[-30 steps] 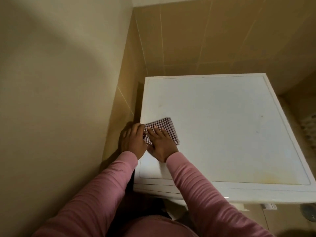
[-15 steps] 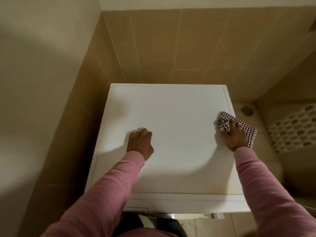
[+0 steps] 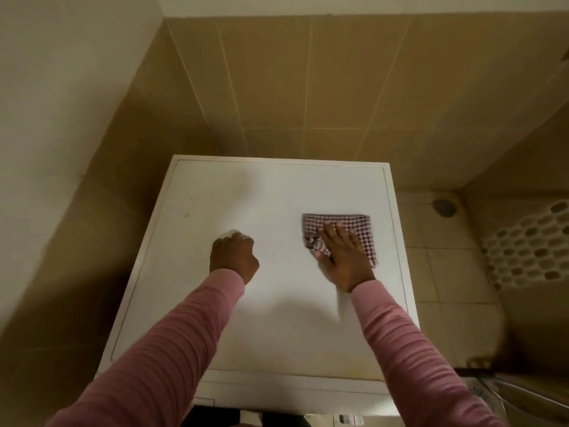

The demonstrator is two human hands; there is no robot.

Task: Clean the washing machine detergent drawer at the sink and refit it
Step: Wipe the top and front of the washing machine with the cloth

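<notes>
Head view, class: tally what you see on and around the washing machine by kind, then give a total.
Washing machine: 1
Checked cloth: 1
Hands: 2, the left hand and the right hand
Pink sleeves: 2
Perforated basket: 1
Floor drain: 1
Total: 8

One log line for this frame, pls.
step: washer top wipe | left hand: fist resting on top, holds nothing | right hand: flat, pressing cloth on top, right of centre
</notes>
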